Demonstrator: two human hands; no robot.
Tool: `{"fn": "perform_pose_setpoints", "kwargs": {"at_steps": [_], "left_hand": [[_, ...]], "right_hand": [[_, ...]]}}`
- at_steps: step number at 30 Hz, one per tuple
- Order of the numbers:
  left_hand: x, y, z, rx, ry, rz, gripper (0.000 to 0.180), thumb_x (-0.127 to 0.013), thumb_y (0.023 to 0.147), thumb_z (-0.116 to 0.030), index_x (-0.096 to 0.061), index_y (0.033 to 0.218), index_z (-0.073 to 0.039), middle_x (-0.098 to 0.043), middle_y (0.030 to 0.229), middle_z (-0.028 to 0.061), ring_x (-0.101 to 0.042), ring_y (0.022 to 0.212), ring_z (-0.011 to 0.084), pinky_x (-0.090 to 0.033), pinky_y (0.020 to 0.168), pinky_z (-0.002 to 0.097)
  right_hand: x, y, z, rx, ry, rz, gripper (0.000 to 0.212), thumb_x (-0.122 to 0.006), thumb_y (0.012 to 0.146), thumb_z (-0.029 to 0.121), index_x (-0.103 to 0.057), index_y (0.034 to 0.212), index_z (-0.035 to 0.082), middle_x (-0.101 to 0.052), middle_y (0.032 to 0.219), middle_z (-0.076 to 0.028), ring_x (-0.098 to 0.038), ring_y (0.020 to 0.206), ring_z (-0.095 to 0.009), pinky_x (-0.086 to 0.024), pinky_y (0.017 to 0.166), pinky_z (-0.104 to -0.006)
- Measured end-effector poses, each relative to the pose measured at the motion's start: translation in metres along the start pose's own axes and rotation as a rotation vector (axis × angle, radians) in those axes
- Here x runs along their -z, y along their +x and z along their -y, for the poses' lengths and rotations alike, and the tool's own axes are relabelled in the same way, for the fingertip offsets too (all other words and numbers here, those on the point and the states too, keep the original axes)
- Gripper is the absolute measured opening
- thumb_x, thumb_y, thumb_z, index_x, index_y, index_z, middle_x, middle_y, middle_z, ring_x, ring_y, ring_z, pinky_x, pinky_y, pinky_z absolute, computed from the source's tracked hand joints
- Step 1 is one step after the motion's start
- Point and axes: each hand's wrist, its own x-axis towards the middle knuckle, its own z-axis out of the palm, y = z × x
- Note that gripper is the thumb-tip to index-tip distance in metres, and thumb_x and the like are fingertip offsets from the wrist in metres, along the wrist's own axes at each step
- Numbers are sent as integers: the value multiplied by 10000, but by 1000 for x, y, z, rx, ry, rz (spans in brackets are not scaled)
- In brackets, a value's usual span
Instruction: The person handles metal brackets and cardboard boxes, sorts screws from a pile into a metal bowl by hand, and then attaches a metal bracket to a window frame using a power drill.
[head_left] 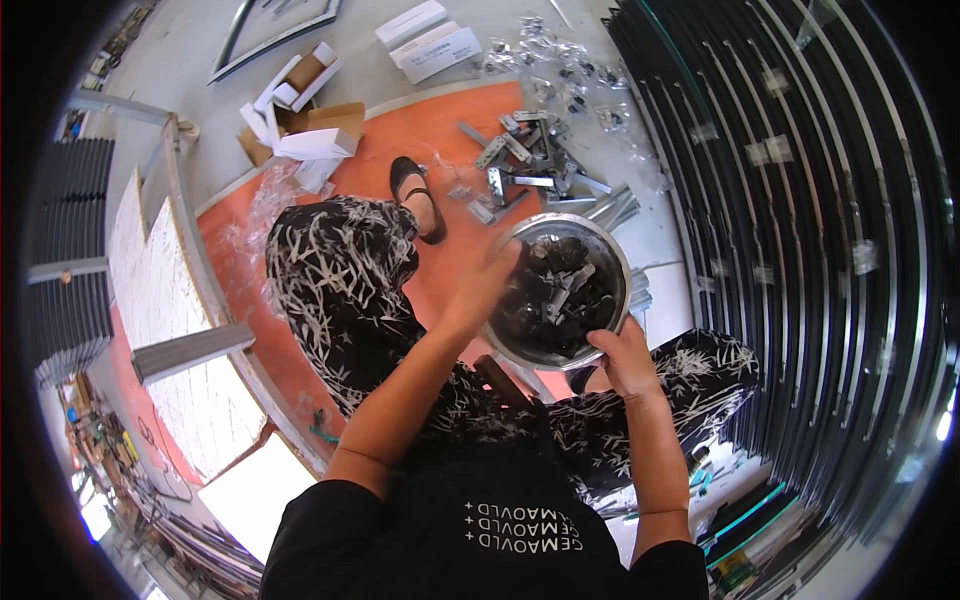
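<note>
A round metal bowl [623, 270] is held out over my lap, with small black and grey parts [560, 295] heaped inside. My right hand [622, 358] grips the near right rim, its thumb on top of the edge. At the left rim is my left hand [488, 282], smeared by motion. Its fingertips reach the bowl's edge, and I cannot make out whether they hold anything. Just beyond the bowl, metal brackets and dark bars [540, 150] lie in a loose pile on the floor.
Bagged small parts [560, 65] lie beyond the pile. White boxes [430, 45] and an opened carton [335, 122] are at the far left. Long dark profiles [770, 200] stand racked along the right. A metal-framed stand [190, 350] is close on the left. Orange matting [350, 170] covers the floor.
</note>
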Motion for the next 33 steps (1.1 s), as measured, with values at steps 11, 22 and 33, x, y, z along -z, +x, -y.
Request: {"fn": "perform_pose_setpoints", "kwargs": {"at_steps": [11,22,33], "left_hand": [[14,-121,-101,-893,999,-444,379,-696,771,22,-611,1139,-3,-621,1086,158,-625,962,304,-515,807,363],[36,-208,-52,-886,1037,-581,467,-726,770,-100,-589,1214,-55,-545,1246,159,-544,1138,345,-463,939,428],[312,-449,309,650,827,-1893,398,-596,849,-237,-546,1187,-35,-548,1212,195,-489,1159,374,-421,965,446]], "right_hand": [[-52,24,35,104,150,222,526,-607,773,-25,-447,1274,-29,-611,1154,-134,-640,1003,-227,-544,866,-329],[-104,-28,5,34,36,407,525,-574,774,-32,-455,1286,-28,-579,1192,-146,-628,1032,-275,-580,826,-408],[-212,-108,-10,118,-136,536,511,-595,802,32,-455,1291,-13,-578,1164,-150,-650,958,-265,-603,730,-365]]}}
